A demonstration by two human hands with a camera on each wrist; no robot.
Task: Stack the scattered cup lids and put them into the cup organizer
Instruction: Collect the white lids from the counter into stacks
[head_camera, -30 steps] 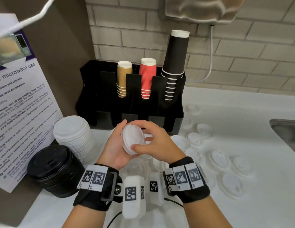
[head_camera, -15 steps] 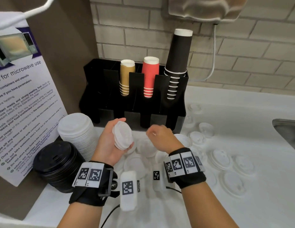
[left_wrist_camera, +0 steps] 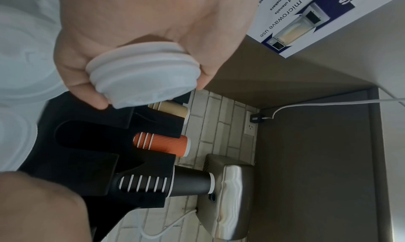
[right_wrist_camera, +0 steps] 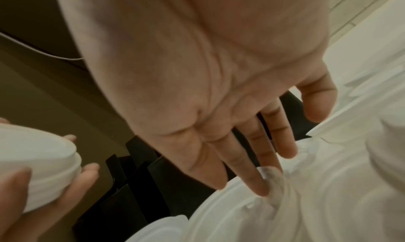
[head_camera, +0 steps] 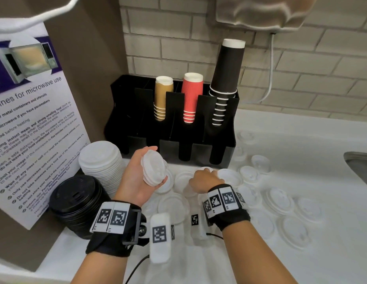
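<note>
My left hand (head_camera: 145, 171) grips a short stack of white lids (head_camera: 153, 168) in front of the black cup organizer (head_camera: 135, 111). The left wrist view shows thumb and fingers curled round that stack (left_wrist_camera: 142, 74). My right hand (head_camera: 204, 177) reaches down to the counter just right of it. In the right wrist view its fingers (right_wrist_camera: 260, 181) are straight and touch a loose white lid (right_wrist_camera: 306, 202). Several more white lids (head_camera: 280, 200) lie scattered over the white counter to the right. The organizer holds tan, red and black cups.
A tall pile of white lids (head_camera: 101, 160) and a pile of black lids (head_camera: 76, 201) stand at the left against a microwave-use sign (head_camera: 31, 119). A steel sink (head_camera: 360, 167) opens at the right edge. A wall dispenser (head_camera: 260, 13) hangs above.
My right hand let go of the lid stack and dropped to the counter lids on the right. The left hand kept the stack and shifted slightly left.
</note>
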